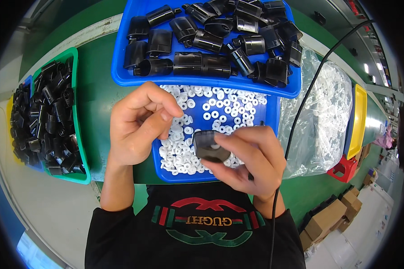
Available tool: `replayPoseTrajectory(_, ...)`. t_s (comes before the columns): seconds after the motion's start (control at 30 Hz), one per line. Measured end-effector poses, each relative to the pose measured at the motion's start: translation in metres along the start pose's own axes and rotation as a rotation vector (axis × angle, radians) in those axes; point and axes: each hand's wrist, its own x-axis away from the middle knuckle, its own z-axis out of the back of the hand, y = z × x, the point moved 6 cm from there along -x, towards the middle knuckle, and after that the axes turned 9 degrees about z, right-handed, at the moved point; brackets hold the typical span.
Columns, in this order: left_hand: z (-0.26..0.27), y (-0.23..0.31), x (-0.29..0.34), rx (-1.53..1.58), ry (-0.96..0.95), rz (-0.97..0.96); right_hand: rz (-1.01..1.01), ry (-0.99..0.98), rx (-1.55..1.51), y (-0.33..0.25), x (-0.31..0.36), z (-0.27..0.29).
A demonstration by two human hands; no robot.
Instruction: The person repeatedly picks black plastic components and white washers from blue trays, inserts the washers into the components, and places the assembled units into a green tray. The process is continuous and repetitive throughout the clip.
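Black part sits near the frame's centre, held between the thumb and fingers of the right hand, which slants in from the lower right, fingers pointing left. Left of centre, the left hand is raised, fingers curled, thumb close to the index finger above the washers; I cannot tell whether it pinches anything.

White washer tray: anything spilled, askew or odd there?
Nothing stands out as spilled or damaged: the white washers in view lie inside the nearer blue tray. Its far edge is hidden by the farther blue tray, so that part can't be checked.
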Motion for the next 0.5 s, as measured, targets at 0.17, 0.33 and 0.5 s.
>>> replayPoseTrajectory(0.17, 0.002, 0.003, -0.003, 0.046, -0.038, 0.063, -0.009, -0.029, 0.011, 0.010, 0.009, -0.006)
replayPoseTrajectory(0.33, 0.000, 0.002, -0.001, 0.015, -0.052, 0.088, -0.021, -0.054, 0.023, 0.010, 0.011, -0.008)
replayPoseTrajectory(0.5, -0.006, 0.000, -0.002, -0.090, -0.079, 0.028, 0.031, -0.006, 0.006, 0.003, 0.006, -0.002)
